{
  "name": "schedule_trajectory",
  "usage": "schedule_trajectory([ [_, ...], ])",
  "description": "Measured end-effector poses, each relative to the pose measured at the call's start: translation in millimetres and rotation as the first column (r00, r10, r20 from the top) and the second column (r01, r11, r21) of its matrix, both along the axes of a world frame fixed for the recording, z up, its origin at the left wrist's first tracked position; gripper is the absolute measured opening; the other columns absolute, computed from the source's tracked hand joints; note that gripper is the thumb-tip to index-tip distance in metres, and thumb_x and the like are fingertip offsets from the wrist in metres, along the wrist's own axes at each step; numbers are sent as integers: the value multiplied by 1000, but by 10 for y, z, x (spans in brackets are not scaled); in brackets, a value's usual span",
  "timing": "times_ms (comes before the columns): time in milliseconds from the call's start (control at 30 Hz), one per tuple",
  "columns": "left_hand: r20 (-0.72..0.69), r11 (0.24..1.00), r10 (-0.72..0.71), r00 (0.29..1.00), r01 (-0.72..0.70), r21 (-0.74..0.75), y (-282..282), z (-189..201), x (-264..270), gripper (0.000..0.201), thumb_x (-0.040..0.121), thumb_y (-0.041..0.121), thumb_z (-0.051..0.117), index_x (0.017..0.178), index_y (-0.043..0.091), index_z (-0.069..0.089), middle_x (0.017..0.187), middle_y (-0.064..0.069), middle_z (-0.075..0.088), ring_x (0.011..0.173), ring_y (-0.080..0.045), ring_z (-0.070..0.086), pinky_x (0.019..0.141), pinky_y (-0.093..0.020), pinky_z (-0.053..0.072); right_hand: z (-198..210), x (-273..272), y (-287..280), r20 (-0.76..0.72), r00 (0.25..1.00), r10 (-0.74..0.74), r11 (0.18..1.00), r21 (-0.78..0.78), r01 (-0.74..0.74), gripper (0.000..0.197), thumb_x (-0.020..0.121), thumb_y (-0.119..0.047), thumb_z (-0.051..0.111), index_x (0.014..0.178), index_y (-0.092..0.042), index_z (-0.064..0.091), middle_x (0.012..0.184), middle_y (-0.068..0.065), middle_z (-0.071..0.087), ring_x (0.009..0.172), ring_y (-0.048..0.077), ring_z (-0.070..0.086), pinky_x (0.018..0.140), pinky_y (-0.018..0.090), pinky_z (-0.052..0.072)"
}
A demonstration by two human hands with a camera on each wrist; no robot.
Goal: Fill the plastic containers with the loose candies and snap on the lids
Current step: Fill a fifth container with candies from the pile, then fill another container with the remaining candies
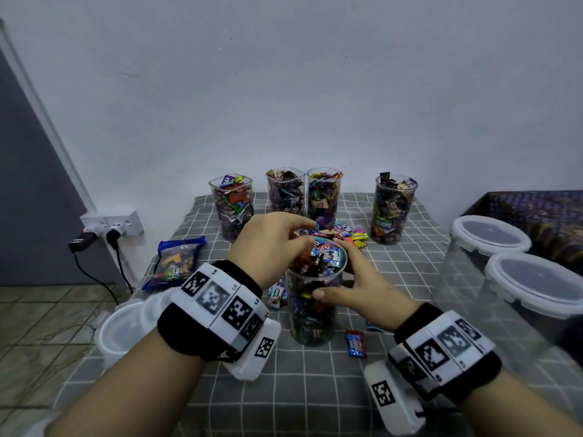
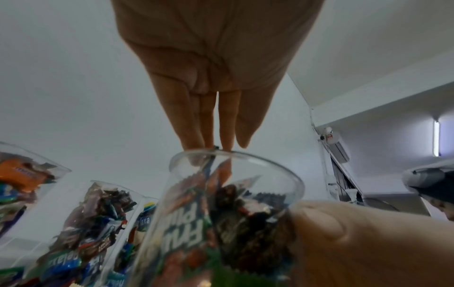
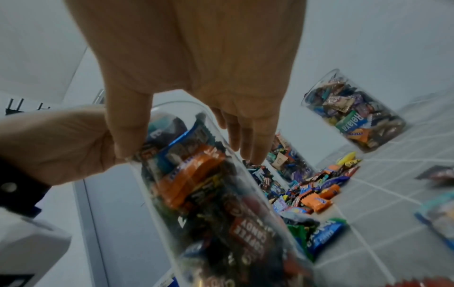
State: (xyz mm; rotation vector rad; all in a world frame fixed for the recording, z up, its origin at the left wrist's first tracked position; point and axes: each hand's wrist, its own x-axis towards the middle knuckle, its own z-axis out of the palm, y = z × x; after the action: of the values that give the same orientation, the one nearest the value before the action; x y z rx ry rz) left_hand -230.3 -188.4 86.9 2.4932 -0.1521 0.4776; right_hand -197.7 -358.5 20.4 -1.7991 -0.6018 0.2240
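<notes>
The right grip (image 1: 353, 288) wraps thumb and fingers round the clear container (image 1: 314, 310), standing near the front of the checked desk (image 1: 315, 389). The left grip (image 1: 271, 244) reaches straight fingers into its brimming mouth, onto the candies (image 1: 321, 257). Loose candies (image 1: 344, 233) lie just behind; four filled containers (image 1: 232, 206) stand along the back.

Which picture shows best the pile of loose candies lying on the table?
The right wrist view: the loose candies lie spread in the open on the checked cloth. The head view shows only part of the pile, behind the left hand. The left wrist view does not show it.
</notes>
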Motion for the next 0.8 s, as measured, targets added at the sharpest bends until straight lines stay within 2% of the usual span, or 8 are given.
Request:
schedule_trajectory([
  [100,15,997,-35,999,34,75,-38,-16,24,20,85,26,66,103,23,72,103,2,67,96,-14,61,88,-31,45,-43,-3,27,6,1000,-14,999,29,13,72,73,-7,78,131,-20,39,121,-7,58,110,-1,57,101,33,46],
  [233,-48,977,-139,989,145,159,-76,-87,34,14,81,19,68,94,20,75,99,1,67,91,-16,61,86,-34,46,-89,-3,17,8,1000,-22,999,47,21,66,74,-6,76,125,-28,41,119,-9,59,107,-2,57,99,31,47],
  [433,225,966,-52,973,106,-235,58,-242,-29,18,84,16,68,100,21,71,97,14,62,93,-2,59,84,-23,48,-133,-70,-12,86,995,-44,999,3,44,70,76,-17,77,135,-25,38,128,-13,55,114,-7,51,95,14,41],
  [533,162,928,1,987,60,-368,151,-372,-75,33,82,32,70,114,31,63,110,14,59,103,0,56,87,-27,51,-218,-135,-94,189,975,-116,970,-191,153,80,69,-49,72,138,-31,35,136,-15,45,123,-1,40,99,20,35],
  [600,45,894,-36,998,52,-445,184,-465,-88,58,74,50,71,127,33,53,122,10,55,109,2,52,90,-24,48,-269,-174,-166,228,961,-158,927,-300,224,79,75,-47,69,142,-27,31,142,-9,39,128,5,34,106,27,30],
  [667,-74,860,-91,993,41,-508,194,-558,-72,90,60,65,72,137,32,41,132,9,49,117,-2,48,97,-26,44,-311,-203,-235,262,951,-163,866,-423,265,75,84,-39,65,145,-21,27,147,-5,32,134,9,28,107,24,23],
  [733,-146,834,-144,979,40,-551,180,-638,-57,108,44,73,72,139,36,35,137,10,45,124,-6,45,105,-36,40,-358,-202,-306,262,948,-179,809,-510,293,76,86,-40,63,147,-17,23,152,-2,25,139,12,22,110,22,18],
  [800,-180,821,-195,964,60,-567,142,-701,-43,101,36,76,74,126,49,37,134,15,47,124,-5,46,107,-39,39,-408,-197,-372,245,950,-191,750,-588,303,85,83,-55,57,148,-15,19,156,0,17,143,13,15,113,23,12],
])
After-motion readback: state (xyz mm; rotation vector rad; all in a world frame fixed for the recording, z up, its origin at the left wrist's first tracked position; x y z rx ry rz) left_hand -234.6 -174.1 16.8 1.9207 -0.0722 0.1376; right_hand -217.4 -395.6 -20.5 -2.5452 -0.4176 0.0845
